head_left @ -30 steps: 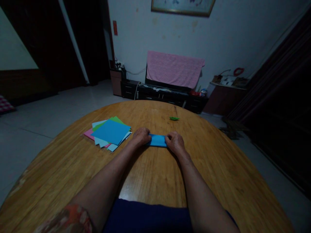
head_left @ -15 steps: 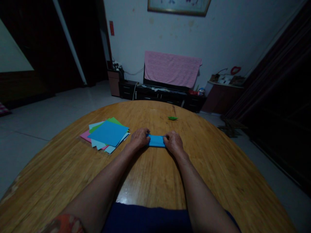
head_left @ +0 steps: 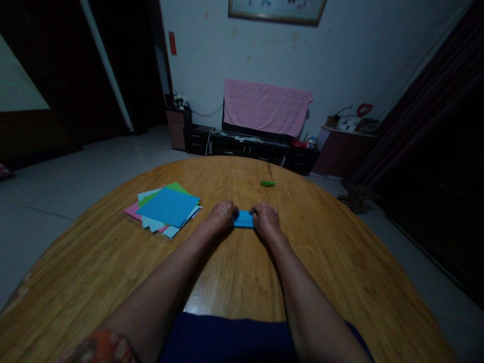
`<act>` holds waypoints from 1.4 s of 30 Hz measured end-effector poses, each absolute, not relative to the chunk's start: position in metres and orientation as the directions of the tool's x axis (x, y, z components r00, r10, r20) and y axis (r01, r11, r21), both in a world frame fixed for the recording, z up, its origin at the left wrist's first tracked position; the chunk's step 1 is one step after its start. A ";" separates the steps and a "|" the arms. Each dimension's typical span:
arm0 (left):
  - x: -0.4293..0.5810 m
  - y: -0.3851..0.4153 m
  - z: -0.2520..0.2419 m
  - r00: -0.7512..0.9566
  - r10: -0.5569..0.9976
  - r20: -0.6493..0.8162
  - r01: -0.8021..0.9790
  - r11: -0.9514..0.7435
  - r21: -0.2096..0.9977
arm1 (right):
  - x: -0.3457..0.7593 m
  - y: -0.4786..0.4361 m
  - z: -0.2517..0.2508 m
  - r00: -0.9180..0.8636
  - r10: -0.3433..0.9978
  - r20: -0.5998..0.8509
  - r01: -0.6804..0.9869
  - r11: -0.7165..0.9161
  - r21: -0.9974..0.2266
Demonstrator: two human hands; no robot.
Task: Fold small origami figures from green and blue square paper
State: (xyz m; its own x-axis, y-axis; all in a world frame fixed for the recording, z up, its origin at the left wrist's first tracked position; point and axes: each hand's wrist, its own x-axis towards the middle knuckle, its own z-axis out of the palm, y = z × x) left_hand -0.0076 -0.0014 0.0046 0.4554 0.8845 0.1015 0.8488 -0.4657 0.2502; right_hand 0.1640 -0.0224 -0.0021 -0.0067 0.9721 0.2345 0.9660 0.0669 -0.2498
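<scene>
I count two hands of mine, one left hand (head_left: 222, 217) and one right hand (head_left: 266, 220), at one blue folded paper (head_left: 244, 220). On one table (head_left: 340, 282), toward its left edge, sits one pile of sheets (head_left: 169, 207): one blue on top, with green, pale blue and pink below, too overlapped for me to total. Near the far edge I count one small green thing (head_left: 268, 184); beyond that edge, one pink towel (head_left: 266, 107) and one framed picture (head_left: 278, 11).

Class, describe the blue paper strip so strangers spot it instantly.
On the round brown wooden table, find the bare left hand and right hand. The narrow blue paper strip between them touches both, unlike the larger square blue paper sheet at left.
</scene>
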 end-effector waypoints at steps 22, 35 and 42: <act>-0.020 -0.010 0.007 0.538 0.839 0.081 0.789 -0.534 0.304 | 0.157 -0.036 0.003 -0.077 0.994 0.078 0.959 0.095 -0.266; -0.023 -0.007 0.002 0.567 0.819 0.084 0.758 -0.559 0.336 | 0.160 -0.041 0.002 -0.108 0.994 0.018 0.948 0.108 -0.300; -0.023 -0.005 0.003 0.548 0.835 0.047 0.773 -0.527 0.354 | 0.177 -0.044 0.012 -0.069 0.994 -0.089 0.945 0.037 -0.324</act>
State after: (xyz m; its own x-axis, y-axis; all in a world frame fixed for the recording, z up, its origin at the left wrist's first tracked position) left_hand -0.0231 -0.0053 0.0035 0.5481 0.8351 0.0474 0.7727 -0.5272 0.3536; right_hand 0.1775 -0.0441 0.0119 -0.0688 0.9937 -0.0889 0.9454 0.0365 -0.3238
